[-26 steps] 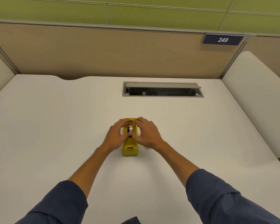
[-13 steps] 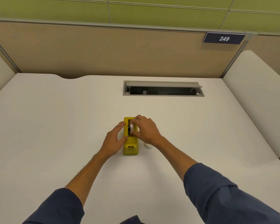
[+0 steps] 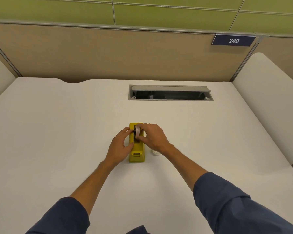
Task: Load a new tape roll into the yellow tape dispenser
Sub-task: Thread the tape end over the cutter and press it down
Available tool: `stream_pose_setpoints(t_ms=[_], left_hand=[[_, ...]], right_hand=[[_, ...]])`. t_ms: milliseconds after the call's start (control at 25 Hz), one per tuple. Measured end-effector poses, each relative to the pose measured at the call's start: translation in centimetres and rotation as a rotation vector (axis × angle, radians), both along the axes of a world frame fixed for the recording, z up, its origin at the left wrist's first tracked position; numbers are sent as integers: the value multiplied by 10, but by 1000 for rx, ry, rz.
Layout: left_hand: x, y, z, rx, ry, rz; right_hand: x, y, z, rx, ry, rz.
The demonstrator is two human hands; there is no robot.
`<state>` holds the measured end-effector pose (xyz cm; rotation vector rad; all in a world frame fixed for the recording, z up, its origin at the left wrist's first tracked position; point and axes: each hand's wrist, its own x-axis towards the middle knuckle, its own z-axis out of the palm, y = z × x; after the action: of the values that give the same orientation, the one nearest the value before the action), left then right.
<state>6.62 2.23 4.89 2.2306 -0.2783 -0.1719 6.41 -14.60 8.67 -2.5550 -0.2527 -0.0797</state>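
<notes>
**Seating the roll in the dispenser cradle**

Left of centre frame: your left hand (image 3: 120, 146) braces the near-left flank of the yellow tape dispenser (image 3: 136, 153). Thumb and fingers are curled toward each other; the fingertips (image 3: 128, 130) touch the dark hub (image 3: 135, 131) at the cradle. Whether they truly pinch it cannot be told at this size.

Centre frame: the dispenser sits on the white desk (image 3: 57, 132), cutter end toward you, cradle slot at the far end. The tape roll (image 3: 137, 131) stands on edge over that slot, on or against the hub, apparently not fully down.

Right of centre: your right hand (image 3: 151, 138) pinches the roll from its right side, fingers pressed together over the rim.

Judgement: mid-insertion. Keep the roll square to the slot, keep the hub ends level, and lower both sides evenly; a tilted hub will likely jam. Hold the base down while pressing.

Further right: a small white round object (image 3: 155, 153) lies on the desk just beside the dispenser, partly under your wrist. Unidentified.
</notes>
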Motion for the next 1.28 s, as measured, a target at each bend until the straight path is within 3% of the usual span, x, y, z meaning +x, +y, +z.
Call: stream_pose_setpoints(t_ms=[240,400,800,1280], left_hand=[[-6,-6,12,-123,-108,46],[-8,-9,19,-232,-20,55],[-8,-7,29,-318,96,-78],[-7,-6,31,-314,130,-47]], right_hand=[[-7,4,4,255,48,-119],[-12,3,6,453,89,-232],[-19,-13,4,488,117,-265],[-18,-13,2,516,150,-142]])
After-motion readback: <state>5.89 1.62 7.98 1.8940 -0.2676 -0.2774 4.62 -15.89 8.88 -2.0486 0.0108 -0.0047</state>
